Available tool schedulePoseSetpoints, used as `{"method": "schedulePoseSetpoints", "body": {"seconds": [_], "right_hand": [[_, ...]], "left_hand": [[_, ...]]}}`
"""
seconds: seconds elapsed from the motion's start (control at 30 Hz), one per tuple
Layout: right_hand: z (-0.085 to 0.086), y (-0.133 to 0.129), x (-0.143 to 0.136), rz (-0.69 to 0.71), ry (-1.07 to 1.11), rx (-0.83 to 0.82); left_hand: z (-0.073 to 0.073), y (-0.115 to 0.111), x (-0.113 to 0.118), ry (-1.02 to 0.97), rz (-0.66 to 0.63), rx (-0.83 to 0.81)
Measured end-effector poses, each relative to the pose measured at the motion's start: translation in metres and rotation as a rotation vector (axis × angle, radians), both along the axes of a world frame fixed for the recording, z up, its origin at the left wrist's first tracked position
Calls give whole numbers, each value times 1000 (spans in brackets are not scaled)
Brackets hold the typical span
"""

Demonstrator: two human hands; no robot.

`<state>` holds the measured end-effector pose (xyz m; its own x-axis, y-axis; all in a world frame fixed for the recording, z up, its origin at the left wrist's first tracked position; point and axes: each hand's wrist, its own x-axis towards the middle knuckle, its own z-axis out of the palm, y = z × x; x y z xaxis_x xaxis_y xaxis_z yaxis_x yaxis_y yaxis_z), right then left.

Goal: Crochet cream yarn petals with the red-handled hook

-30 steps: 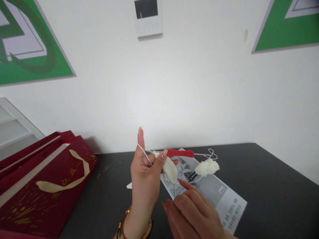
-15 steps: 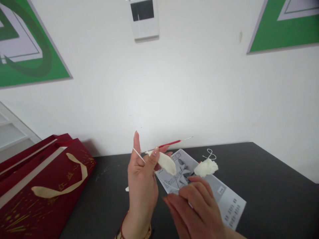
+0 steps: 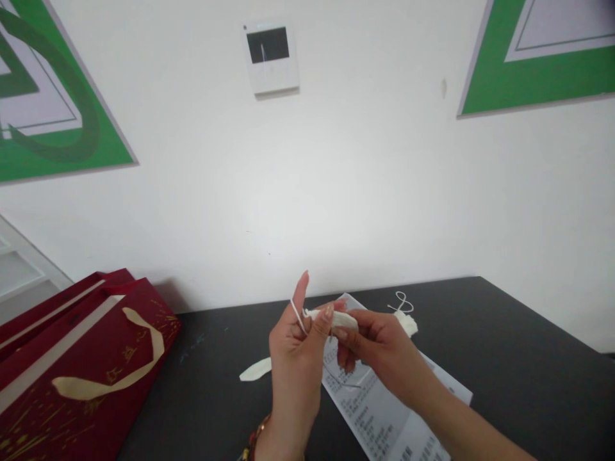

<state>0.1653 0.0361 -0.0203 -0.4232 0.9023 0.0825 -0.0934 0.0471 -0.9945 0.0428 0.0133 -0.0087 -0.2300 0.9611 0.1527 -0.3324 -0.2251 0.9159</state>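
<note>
Over the black table point(image 3: 216, 358), a small white yarn piece point(image 3: 346, 322) is held up in the air. One end of it is pinched by the left hand point(image 3: 294, 349), with the thumb pressed on the near side and the fingers tucked behind it. The first finger of that hand is pointed up, and a white strand point(image 3: 296, 315) is looped around it. The other end of the piece is pinched by the right hand point(image 3: 384, 338), between the thumb and the fingers. A bracelet point(image 3: 258, 436) is worn on the left wrist. Under the hands, a printed sheet point(image 3: 368, 413) is laid on the table, and part of it is covered by the right arm. A thin grey line point(image 3: 343, 383) is seen over the sheet, but what it is cannot be told. Behind the right hand, a white fluffy bundle point(image 3: 408, 324) is partly hidden, with a thin white loop point(image 3: 402, 301) seen just beside it. A flat white strip point(image 3: 254, 370) is set on the table, and one end of it is hidden by the left arm. On the left, red bags point(image 3: 108, 355) with a cream ribbon handle point(image 3: 157, 349) are seen. On the white wall point(image 3: 360, 192), a small box point(image 3: 276, 77) with a dark screen point(image 3: 268, 45) is fixed between two green-edged pictures point(image 3: 552, 86)
</note>
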Motion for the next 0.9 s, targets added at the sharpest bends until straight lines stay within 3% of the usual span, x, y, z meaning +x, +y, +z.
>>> {"method": "schedulePoseSetpoints", "body": {"seconds": [0.17,0.33,0.6,0.73,0.9], "right_hand": [[3,19,22,6,-95,14],[5,26,36,-36,-250,122],[7,24,37,-132,-455,491],[1,18,32,-444,-487,769],[-4,4,21,-576,-624,1196]], "left_hand": [[1,14,-18,186,-64,-65],[4,23,-32,425,-271,-166],[-11,33,-39,628,-471,-229],[-21,40,-30,547,-375,-263],[-25,43,-13,347,-137,-246]]}}
